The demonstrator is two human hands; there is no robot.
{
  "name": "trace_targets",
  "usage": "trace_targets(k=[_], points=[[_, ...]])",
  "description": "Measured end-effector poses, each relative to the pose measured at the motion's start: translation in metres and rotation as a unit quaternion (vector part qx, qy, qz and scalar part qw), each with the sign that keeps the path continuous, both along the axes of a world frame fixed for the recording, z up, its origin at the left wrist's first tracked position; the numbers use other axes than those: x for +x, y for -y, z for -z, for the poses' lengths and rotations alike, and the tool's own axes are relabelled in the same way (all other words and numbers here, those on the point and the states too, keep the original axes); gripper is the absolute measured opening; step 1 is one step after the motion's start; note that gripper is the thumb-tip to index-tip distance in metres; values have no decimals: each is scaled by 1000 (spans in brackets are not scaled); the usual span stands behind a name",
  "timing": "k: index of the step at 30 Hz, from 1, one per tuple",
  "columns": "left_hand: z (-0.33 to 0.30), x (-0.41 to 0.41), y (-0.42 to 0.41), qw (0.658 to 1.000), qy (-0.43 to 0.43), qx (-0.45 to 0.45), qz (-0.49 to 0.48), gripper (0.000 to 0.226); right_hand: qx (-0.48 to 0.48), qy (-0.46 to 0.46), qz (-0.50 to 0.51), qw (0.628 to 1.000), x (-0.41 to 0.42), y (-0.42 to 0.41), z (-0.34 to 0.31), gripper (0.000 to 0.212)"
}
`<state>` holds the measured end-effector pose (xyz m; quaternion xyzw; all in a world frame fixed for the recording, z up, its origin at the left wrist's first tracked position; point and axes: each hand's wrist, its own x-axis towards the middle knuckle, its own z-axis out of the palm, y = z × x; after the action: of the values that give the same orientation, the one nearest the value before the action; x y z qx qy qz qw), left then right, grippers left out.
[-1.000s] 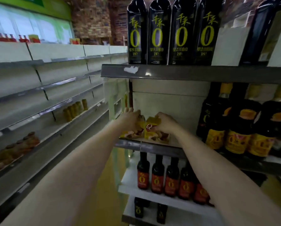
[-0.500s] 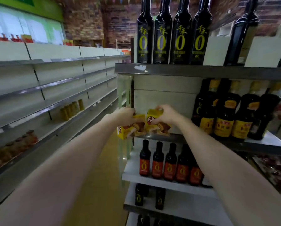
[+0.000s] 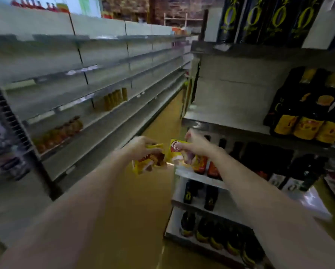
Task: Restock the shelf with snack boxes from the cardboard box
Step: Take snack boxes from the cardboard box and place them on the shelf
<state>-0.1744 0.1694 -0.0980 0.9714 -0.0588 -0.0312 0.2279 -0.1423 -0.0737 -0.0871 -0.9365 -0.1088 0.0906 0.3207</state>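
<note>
The left hand (image 3: 141, 147) grips a yellow snack box (image 3: 148, 162) from above, at about six o'clock, over the aisle floor (image 3: 143, 210). At its three o'clock the right hand (image 3: 196, 145) pinches a second box (image 3: 179, 154) by its top edge. Both look light, thin cardboard, easily crushed; hold the rigid edges. Bare shelf (image 3: 227, 118) waits at one o'clock, beside dark bottles (image 3: 306, 117).

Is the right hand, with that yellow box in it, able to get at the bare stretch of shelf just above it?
Probably yes. The right hand grips a yellow box just below the shelf, whose near stretch looks bare; the dark bottles stand further right, so nothing seems to block the way.
</note>
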Motion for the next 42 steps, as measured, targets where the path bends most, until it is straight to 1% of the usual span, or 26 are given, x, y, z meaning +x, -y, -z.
trace_targets(k=[3, 5, 9, 13, 15, 17, 19, 22, 26, 29, 31, 34, 38, 39, 42], points=[[16, -26, -25, 998, 4, -30, -51, 39, -1, -5, -18, 1000, -14, -24, 15, 55], [29, -39, -43, 996, -15, -41, -77, 35, 12, -18, -20, 1000, -19, -37, 30, 53], [52, -63, -70, 992, -67, -43, -98, 43, 121, -92, 15, 988, -29, -63, 62, 57], [72, -72, -88, 987, -96, -47, -118, 53, 185, -182, 23, 965, -29, -87, 83, 43], [80, -72, -97, 982, -125, -69, -127, 54, 213, -212, 34, 953, -22, -97, 98, 43], [89, -69, -105, 974, -147, -102, -135, 51, 230, -210, 37, 950, -13, -106, 111, 44], [98, -63, -115, 969, -155, -112, -156, 52, 236, -219, 37, 946, 0, -113, 124, 48], [112, -42, -127, 966, -135, -120, -187, 50, 247, -213, 30, 945, 29, -125, 144, 56], [124, -2, -139, 939, -95, -186, -273, 45, 287, -177, 47, 940, 73, -141, 154, 32], [124, 34, -148, 940, -87, -183, -275, 35, 320, -164, 45, 932, 110, -151, 159, 28], [121, 58, -155, 938, -75, -184, -284, 30, 340, -152, 52, 926, 131, -160, 161, 22], [118, 87, -164, 935, -56, -181, -299, 32, 382, -149, 65, 910, 160, -175, 164, 10], [114, 112, -181, 922, -48, -208, -324, 53, 431, -182, 87, 879, 189, -196, 168, 14], [110, 117, -186, 922, -54, -207, -323, 52, 437, -183, 92, 876, 196, -203, 168, 12], [100, 140, -203, 924, -69, -215, -310, 34, 454, -188, 88, 866, 219, -222, 164, 16]])
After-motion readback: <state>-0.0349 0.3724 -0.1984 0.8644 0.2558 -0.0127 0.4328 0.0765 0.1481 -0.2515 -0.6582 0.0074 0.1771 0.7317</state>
